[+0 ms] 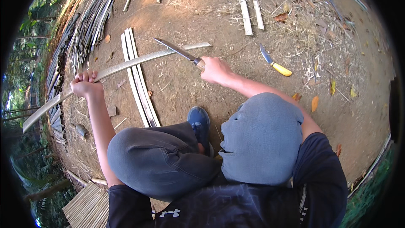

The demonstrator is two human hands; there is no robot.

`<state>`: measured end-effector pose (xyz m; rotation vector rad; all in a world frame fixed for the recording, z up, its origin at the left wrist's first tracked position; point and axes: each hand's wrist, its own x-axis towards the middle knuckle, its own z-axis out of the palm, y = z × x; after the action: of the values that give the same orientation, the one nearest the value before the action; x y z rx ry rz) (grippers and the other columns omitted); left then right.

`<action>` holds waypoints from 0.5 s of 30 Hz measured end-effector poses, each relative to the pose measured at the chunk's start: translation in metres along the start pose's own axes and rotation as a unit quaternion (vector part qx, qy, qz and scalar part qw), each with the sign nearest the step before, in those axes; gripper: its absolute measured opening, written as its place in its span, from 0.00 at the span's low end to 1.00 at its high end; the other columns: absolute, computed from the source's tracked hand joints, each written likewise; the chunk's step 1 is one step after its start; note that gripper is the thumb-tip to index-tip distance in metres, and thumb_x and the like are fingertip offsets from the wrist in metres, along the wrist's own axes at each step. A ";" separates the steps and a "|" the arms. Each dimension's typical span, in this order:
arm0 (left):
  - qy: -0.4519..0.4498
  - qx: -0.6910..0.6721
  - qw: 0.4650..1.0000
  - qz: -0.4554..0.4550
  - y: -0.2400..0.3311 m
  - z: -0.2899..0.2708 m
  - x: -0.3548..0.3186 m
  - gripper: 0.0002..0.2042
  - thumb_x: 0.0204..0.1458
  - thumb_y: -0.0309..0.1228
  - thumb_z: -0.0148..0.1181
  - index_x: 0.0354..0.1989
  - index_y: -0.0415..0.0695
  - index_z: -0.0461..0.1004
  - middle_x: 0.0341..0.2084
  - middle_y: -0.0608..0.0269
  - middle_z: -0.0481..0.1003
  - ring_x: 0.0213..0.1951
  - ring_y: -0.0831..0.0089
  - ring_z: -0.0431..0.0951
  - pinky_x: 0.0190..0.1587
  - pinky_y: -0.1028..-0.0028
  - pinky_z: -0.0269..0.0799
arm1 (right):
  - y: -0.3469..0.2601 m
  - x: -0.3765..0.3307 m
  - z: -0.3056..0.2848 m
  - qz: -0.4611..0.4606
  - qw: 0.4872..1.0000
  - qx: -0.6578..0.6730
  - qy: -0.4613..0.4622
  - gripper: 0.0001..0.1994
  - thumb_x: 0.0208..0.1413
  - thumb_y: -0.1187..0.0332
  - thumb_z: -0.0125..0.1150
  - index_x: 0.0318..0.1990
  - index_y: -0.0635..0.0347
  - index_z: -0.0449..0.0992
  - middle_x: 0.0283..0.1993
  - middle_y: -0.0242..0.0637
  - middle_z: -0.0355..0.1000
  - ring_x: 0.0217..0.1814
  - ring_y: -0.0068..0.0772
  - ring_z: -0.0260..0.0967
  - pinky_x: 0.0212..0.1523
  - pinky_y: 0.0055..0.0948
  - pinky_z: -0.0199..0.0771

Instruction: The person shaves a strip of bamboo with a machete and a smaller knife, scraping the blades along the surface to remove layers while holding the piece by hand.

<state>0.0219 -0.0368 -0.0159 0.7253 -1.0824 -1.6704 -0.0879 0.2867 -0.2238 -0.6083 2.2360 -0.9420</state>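
Note:
My left hand (87,84) is closed around a long pale bamboo strip (135,62), which slants up to the right across the view. In my right hand (214,70) is the wooden handle of a knife (177,50) with a long dark blade. The blade points up and left and crosses the strip near its right end; whether it cuts into the strip I cannot tell. Beneath the strip, several split bamboo lengths (136,80) lie side by side on the ground. A second knife (275,63) with a yellow handle rests on the dirt to the right.
A pile of thin poles (90,21) runs along the left side. Two pale bamboo strips (242,6) lie at the far side, near dry leaves and shavings (310,38). A slatted mat (86,207) is at the lower left. My shoe (199,122) stands between my knees.

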 end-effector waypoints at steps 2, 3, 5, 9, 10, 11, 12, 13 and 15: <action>0.000 0.008 1.000 0.007 0.001 0.000 -0.005 0.07 0.48 0.32 0.36 0.20 0.49 0.54 0.11 0.70 0.49 0.14 0.75 0.46 0.19 0.71 0.49 | 0.000 -0.004 0.003 -0.009 1.000 -0.004 -0.008 0.08 0.52 0.69 0.56 0.38 0.59 0.72 0.25 0.38 0.72 0.26 0.35 0.73 0.26 0.39 0.72; -0.017 0.011 1.000 0.012 0.000 0.003 -0.005 0.07 0.48 0.31 0.36 0.20 0.50 0.53 0.11 0.70 0.49 0.14 0.75 0.46 0.20 0.72 0.49 | 0.007 -0.003 0.002 -0.020 1.000 -0.005 -0.004 0.08 0.52 0.69 0.55 0.38 0.59 0.72 0.24 0.36 0.72 0.25 0.33 0.72 0.24 0.37 0.71; -0.019 0.012 1.000 0.011 0.000 0.006 -0.007 0.07 0.48 0.31 0.36 0.19 0.50 0.53 0.11 0.70 0.49 0.14 0.75 0.46 0.20 0.72 0.49 | 0.016 0.010 -0.002 -0.003 1.000 0.018 -0.016 0.08 0.51 0.70 0.55 0.39 0.58 0.72 0.23 0.32 0.70 0.21 0.27 0.69 0.20 0.33 0.68; -0.012 0.008 1.000 0.014 0.003 0.005 -0.007 0.07 0.48 0.31 0.35 0.19 0.50 0.53 0.11 0.70 0.49 0.14 0.75 0.46 0.19 0.72 0.49 | -0.016 -0.007 -0.011 0.013 0.998 0.012 -0.056 0.08 0.51 0.70 0.55 0.39 0.59 0.71 0.25 0.34 0.71 0.24 0.30 0.71 0.22 0.34 0.70; -0.016 0.005 1.000 0.015 0.001 0.009 -0.008 0.07 0.48 0.31 0.35 0.19 0.50 0.53 0.11 0.70 0.49 0.14 0.75 0.46 0.19 0.72 0.49 | -0.006 -0.004 -0.008 -0.006 1.000 -0.001 -0.031 0.08 0.51 0.70 0.55 0.39 0.59 0.71 0.26 0.35 0.72 0.24 0.31 0.71 0.24 0.35 0.70; -0.018 0.008 1.000 0.017 0.002 0.013 -0.012 0.07 0.49 0.31 0.35 0.19 0.50 0.53 0.11 0.70 0.49 0.14 0.75 0.46 0.19 0.72 0.49 | 0.005 0.002 0.001 -0.029 0.999 -0.014 -0.011 0.08 0.51 0.70 0.55 0.39 0.60 0.71 0.26 0.36 0.72 0.25 0.32 0.72 0.25 0.36 0.71; -0.020 0.010 1.000 0.019 0.002 0.016 -0.015 0.07 0.49 0.31 0.35 0.19 0.50 0.53 0.11 0.70 0.49 0.14 0.75 0.46 0.19 0.72 0.49 | 0.018 0.007 0.008 -0.051 0.998 -0.027 0.010 0.08 0.51 0.70 0.55 0.39 0.60 0.71 0.27 0.37 0.72 0.26 0.33 0.73 0.26 0.37 0.71; -0.018 0.010 0.999 0.024 0.003 0.017 -0.017 0.07 0.49 0.31 0.35 0.19 0.50 0.53 0.11 0.70 0.49 0.14 0.75 0.46 0.19 0.72 0.49 | 0.016 0.006 0.000 -0.021 1.000 0.004 0.019 0.10 0.50 0.71 0.55 0.40 0.61 0.71 0.27 0.39 0.73 0.28 0.37 0.74 0.29 0.40 0.73; -0.024 0.017 0.999 0.030 0.004 0.010 -0.012 0.08 0.50 0.31 0.35 0.20 0.50 0.53 0.11 0.70 0.49 0.14 0.75 0.46 0.19 0.72 0.49 | 0.004 0.007 -0.005 0.018 1.000 0.000 -0.016 0.10 0.49 0.71 0.55 0.40 0.61 0.71 0.27 0.40 0.73 0.30 0.37 0.75 0.30 0.40 0.74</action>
<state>0.0190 -0.0225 -0.0081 0.6710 -1.1583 -1.6300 -0.0965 0.2870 -0.2267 -0.5778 2.2120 -0.9092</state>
